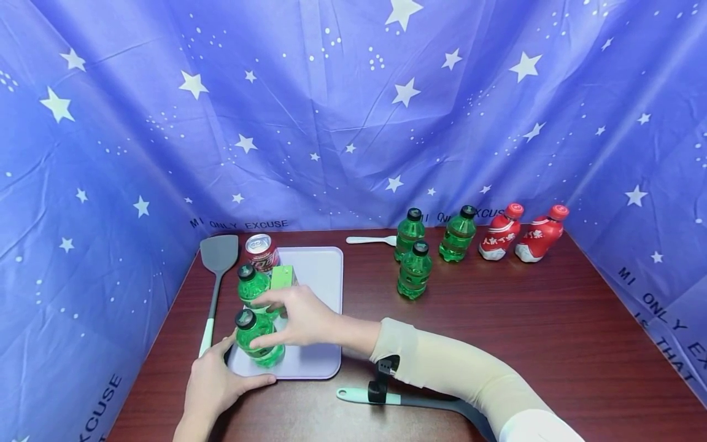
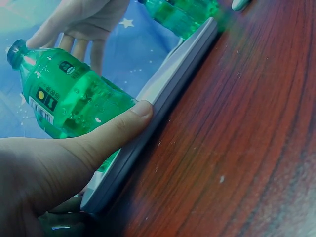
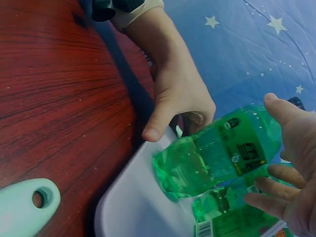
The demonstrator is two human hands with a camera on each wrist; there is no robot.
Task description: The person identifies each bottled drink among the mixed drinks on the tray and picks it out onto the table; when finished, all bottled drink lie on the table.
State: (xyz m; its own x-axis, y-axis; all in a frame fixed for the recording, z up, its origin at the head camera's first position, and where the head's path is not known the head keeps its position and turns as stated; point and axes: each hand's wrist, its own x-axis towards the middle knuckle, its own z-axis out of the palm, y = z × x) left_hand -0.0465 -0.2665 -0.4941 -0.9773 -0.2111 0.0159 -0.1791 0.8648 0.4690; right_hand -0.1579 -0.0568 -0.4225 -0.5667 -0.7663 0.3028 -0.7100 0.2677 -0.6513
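Observation:
A light lilac tray point(image 1: 326, 307) lies at the left of the table. My left hand point(image 1: 212, 383) holds its near left corner, the thumb point(image 2: 131, 118) lying along the rim. On the tray near that corner stands a green soda bottle point(image 1: 259, 347) with a black cap. My right hand point(image 1: 304, 319) is spread around this bottle, thumb at its shoulder and fingers reaching loosely behind it. A second green bottle point(image 1: 253, 285) stands just behind, partly covered by my right fingers. Beside it are a green drink carton point(image 1: 283, 277) and, at the back, a red soda can point(image 1: 262, 253).
A grey turner point(image 1: 219, 255) lies left of the tray. Under my right forearm is a mint-handled utensil point(image 1: 361, 395). Toward the back stand green bottles point(image 1: 414, 270), red bottles point(image 1: 499, 233) and a white fork point(image 1: 371, 240). Starry curtains point(image 1: 353, 110) border the table.

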